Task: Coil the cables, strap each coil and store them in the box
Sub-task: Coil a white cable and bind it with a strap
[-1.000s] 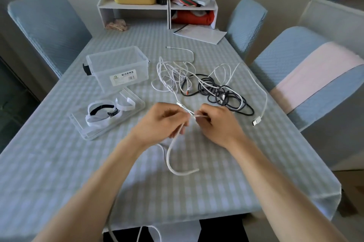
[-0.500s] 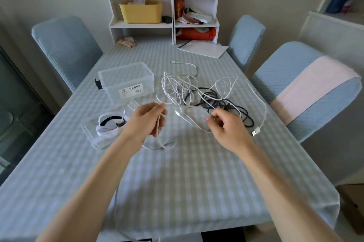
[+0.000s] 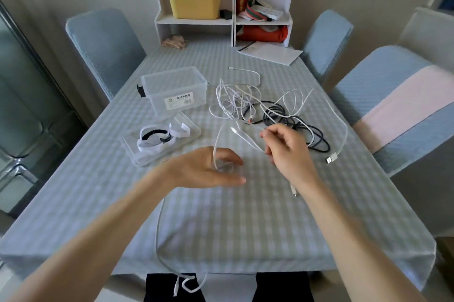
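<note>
From the head camera, a white cable is pinched in the curled fingers of the right hand. It runs left to the left hand, held palm-up, where a blurred loop is draped; whether those fingers grip cannot be told. Farther off, tangled cables are seen right of the clear box. The cable's tail is partly hidden below the table edge.

Mid-frame, your left hand lies palm-up with a white cable looped over it; your right hand pinches that cable. The clear box sits upper left of centre.
</note>
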A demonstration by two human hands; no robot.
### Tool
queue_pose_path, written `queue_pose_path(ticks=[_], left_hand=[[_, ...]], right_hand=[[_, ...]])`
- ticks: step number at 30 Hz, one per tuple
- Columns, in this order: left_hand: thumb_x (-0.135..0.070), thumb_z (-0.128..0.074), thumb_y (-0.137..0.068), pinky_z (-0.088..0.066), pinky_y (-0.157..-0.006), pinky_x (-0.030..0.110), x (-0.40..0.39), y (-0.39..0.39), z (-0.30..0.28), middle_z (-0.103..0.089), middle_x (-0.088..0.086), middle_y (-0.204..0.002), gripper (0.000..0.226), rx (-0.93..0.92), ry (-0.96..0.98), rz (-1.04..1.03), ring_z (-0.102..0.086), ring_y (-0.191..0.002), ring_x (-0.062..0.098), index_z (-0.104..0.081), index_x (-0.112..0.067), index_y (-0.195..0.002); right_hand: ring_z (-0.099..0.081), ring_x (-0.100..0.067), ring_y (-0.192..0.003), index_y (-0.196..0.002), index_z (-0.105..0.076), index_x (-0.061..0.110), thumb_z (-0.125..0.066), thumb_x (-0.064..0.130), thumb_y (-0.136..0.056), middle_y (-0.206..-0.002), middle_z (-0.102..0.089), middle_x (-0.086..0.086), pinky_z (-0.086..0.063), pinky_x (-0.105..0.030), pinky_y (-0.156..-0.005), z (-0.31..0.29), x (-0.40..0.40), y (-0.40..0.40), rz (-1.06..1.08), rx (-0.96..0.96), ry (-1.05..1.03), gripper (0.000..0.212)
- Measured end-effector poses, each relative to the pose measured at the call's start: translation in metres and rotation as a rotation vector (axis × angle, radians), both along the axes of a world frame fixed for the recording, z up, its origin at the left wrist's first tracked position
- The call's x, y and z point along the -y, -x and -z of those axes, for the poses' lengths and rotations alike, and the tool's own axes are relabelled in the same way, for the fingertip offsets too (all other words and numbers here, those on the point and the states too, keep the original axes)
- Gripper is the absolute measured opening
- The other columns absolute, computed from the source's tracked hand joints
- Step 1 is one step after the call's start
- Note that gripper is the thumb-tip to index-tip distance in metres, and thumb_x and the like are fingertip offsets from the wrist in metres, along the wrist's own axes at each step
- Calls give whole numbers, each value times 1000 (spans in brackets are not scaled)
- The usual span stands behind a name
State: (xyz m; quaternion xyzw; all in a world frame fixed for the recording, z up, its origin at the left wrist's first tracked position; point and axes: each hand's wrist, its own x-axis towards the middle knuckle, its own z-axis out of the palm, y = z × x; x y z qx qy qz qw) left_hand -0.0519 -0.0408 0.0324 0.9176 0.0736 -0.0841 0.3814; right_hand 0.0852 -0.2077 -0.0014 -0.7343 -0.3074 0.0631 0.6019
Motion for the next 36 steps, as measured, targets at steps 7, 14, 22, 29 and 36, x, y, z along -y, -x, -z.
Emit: queue_pose_path(ticks=[7,14,22,29,36], left_hand=[[-28,-57,-97,-44,-65,20,7,-1,24,-62,-8,-69,22,220,-160,-152,-61,-67,12,-67,-27,-77],[-19,-46,-104,-53,-54,29,46,-24,-1,-67,11,-74,28,221,549,-287,-64,-57,24,-65,-4,-91],[-19,-49,-102,-55,-57,30,77,-54,-39,-68,10,-73,25,381,790,-277,-66,-59,23,-66,-2,-96],[-28,-60,-97,-55,-71,33,48,-7,-18,-75,13,-89,29,52,597,-282,-69,-76,24,-71,-1,-93],[-55,-70,-81,-57,-67,32,-4,24,-19,-76,7,-88,47,-27,364,-591,-72,-72,21,-66,-13,-102]], right_hand=[[-49,-17,-52,-87,-64,7,-56,17,-99,-58,-56,1,-40,-30,-53,6,-6,8,-67,-60,8,18],[-37,-9,-45,-89,-69,13,-53,15,-99,-53,-45,0,-30,-21,-45,-6,15,-1,57,-75,-88,19],[-42,-2,-43,-84,-70,13,-56,12,-97,-46,-49,13,-30,-17,-48,-32,43,-18,185,-32,-193,19],[-38,-3,-42,-85,-72,13,-56,10,-97,-46,-48,11,-29,-14,-44,-17,36,-11,101,-75,-145,20],[-36,-5,-44,-84,-71,22,-54,13,-99,-52,-43,2,-29,-18,-44,-12,-1,4,-28,-54,-98,25]])
